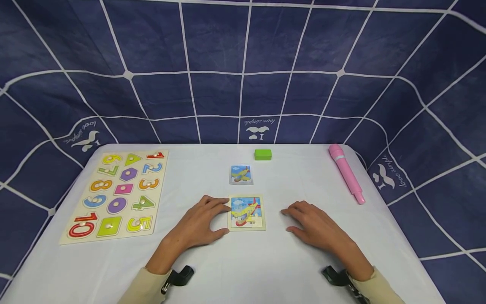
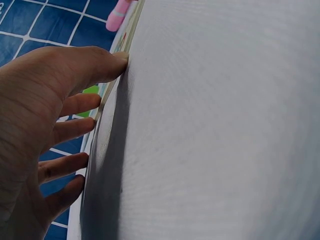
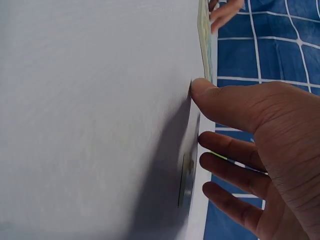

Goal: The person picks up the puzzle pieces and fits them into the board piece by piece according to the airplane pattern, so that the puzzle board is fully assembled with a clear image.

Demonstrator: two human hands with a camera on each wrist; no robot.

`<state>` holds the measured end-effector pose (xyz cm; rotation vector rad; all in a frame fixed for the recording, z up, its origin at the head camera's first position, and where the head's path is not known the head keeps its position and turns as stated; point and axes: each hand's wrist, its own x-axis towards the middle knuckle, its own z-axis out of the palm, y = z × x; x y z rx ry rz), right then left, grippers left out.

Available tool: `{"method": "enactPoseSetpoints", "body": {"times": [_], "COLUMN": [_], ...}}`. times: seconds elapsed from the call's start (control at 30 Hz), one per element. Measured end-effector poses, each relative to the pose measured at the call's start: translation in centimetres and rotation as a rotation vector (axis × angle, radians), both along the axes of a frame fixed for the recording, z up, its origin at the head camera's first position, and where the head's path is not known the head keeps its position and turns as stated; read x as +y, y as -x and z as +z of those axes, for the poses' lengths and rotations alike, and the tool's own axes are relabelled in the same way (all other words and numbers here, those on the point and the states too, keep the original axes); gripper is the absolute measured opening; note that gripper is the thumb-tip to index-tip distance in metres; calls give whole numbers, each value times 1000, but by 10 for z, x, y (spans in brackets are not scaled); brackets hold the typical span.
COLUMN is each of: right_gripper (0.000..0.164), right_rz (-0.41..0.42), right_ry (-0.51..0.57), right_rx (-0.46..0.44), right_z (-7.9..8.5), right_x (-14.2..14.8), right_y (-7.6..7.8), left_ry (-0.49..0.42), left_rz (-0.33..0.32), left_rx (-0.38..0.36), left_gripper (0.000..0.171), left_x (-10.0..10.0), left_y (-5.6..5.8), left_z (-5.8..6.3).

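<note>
A square jigsaw puzzle (image 1: 247, 213) with a yellow airplane picture and a pale border lies flat on the white table. My left hand (image 1: 203, 221) lies at its left side, with the thumb and fingertips at the border; the fingers are spread and do not close round it. In the left wrist view, the thumb (image 2: 107, 65) meets the puzzle's edge. My right hand (image 1: 315, 223) rests on the table right of the puzzle, apart from it, with fingers relaxed and nothing held. Beyond the puzzle lies a smaller airplane picture card (image 1: 241, 175).
A board of number and shape pieces (image 1: 157, 202) lies on the left. A green block (image 1: 263, 155) sits near the far edge. At the right is a pink pen-like stick (image 1: 347, 173). Dark blue cloth with white lines (image 1: 216, 97) surrounds the table (image 1: 250, 270).
</note>
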<state>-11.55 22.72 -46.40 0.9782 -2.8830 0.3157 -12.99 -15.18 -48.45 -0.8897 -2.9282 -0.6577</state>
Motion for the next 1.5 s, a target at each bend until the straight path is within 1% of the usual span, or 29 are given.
{"method": "enactPoseSetpoints", "body": {"times": [0.17,0.43,0.6,0.8,1.0,1.2,1.3,1.5], "right_gripper": [50,53,50,47,44,33,29,29], "right_rz": [5,-31,-28,-16,-25,-33,-16,27], "right_ry": [8,1,22,29,41,69,71,65], "right_rx": [13,-18,-30,-44,-51,-23,-5,4], "right_z": [0,2,3,4,1,-3,-4,-1], "right_x": [10,29,38,40,38,29,22,6], "right_y": [-1,-5,-7,-6,-4,0,3,7], "left_ry": [-2,4,0,-3,-18,-14,-12,-13], "left_rz": [-4,6,4,5,1,2,4,9], "left_rx": [3,1,2,-2,-9,-12,-19,-23], "left_gripper": [60,60,60,60,60,60,60,60], "left_x": [1,0,0,-1,-1,-1,0,0], "left_y": [0,0,0,0,-1,-1,-1,-2], "left_z": [0,0,0,1,1,1,1,2]}}
